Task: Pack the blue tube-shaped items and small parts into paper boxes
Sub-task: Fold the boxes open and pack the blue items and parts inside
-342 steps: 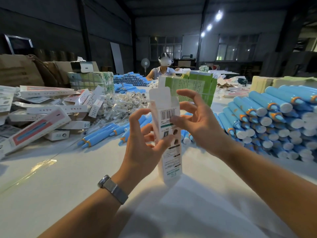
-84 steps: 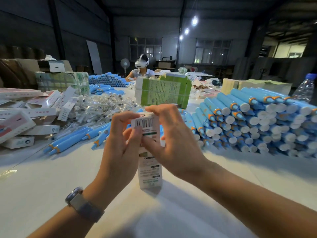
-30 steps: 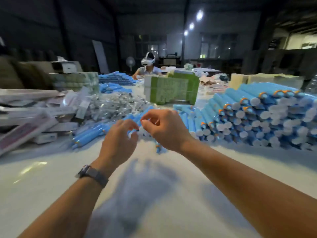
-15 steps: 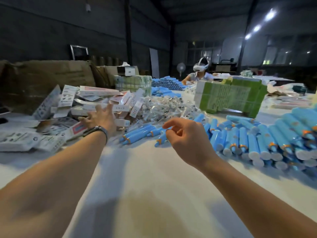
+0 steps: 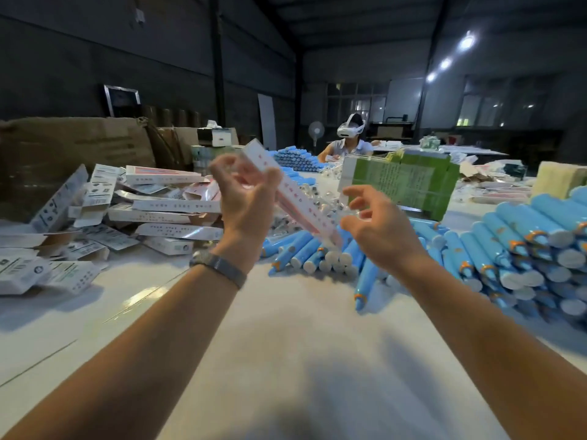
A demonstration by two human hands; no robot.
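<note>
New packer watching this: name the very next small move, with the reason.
Probably bring the right hand to the lower end of the paper box and open it up. The left hand holds it tilted in the air, apparently empty; the right holds nothing.

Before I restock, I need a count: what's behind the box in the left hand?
Behind the box held by the left hand: bagged small parts and blue tubes. The box covers some of them, so no count is possible.

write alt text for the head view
A person's left hand holds a flattened white paper box tilted over a white table, the right hand loosely curled beside it. Blue tubes are piled right, more boxes left.
</note>
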